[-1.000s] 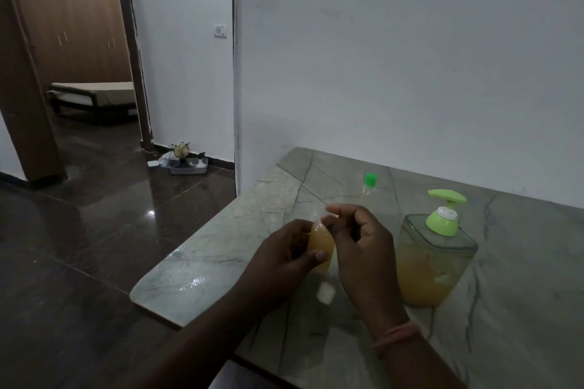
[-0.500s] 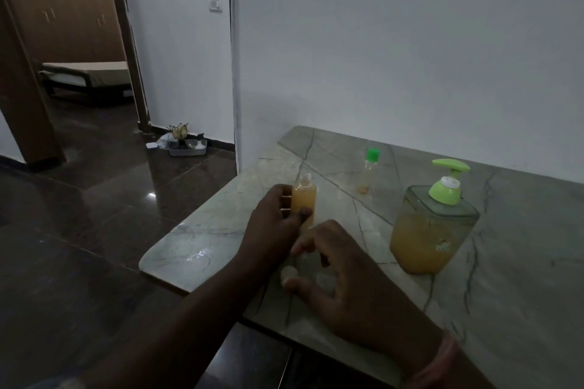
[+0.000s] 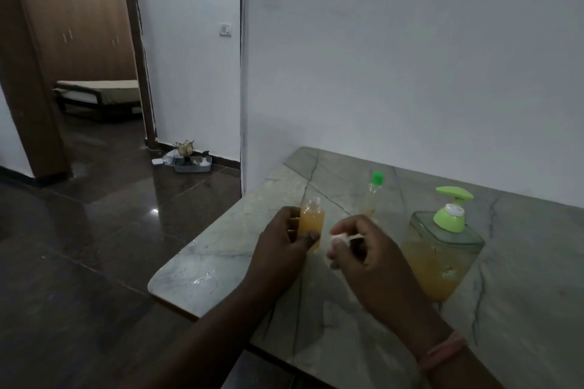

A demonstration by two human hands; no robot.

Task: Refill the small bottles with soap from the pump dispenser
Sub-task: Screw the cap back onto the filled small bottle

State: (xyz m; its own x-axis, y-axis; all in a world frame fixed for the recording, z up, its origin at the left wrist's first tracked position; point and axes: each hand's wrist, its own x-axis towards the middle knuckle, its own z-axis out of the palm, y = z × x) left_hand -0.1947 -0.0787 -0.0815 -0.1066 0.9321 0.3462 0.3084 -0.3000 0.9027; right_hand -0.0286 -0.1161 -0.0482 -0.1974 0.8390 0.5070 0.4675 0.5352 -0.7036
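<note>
The left hand (image 3: 279, 241) is wrapped around a small clear plastic bottle filled with orange-yellow soap (image 3: 311, 223), thumb across its front and fingers curled behind, holding it upright on the grey-green veined marble tabletop (image 3: 521, 309); the bottle's threaded neck is uncapped and open at the top. Just to the right of that bottle, the right hand (image 3: 366, 249) is closed on a small white cap (image 3: 339, 238) pinched between thumb and fingertips, the cap lifted near the bottle's side but not touching its neck. A thin pink band (image 3: 444, 349) circles the right wrist. Beyond the right hand, farther from the held bottle and toward the white wall (image 3: 410, 57), stands a second small clear bottle with a green cap (image 3: 374, 191), holding only a little yellowish liquid low down. Well to the right of the held bottle sits the square clear pump dispenser with a lime-green pump head (image 3: 442, 253), roughly half full of the same orange-yellow soap, its spout pointing right. To the left of the held bottle the tabletop ends in a rounded corner, and past it lies dark glossy floor tile (image 3: 79, 262), with a small grey tray of odds and ends (image 3: 192, 163) against the wall and an open doorway to a room with a low bed (image 3: 101, 95).
</note>
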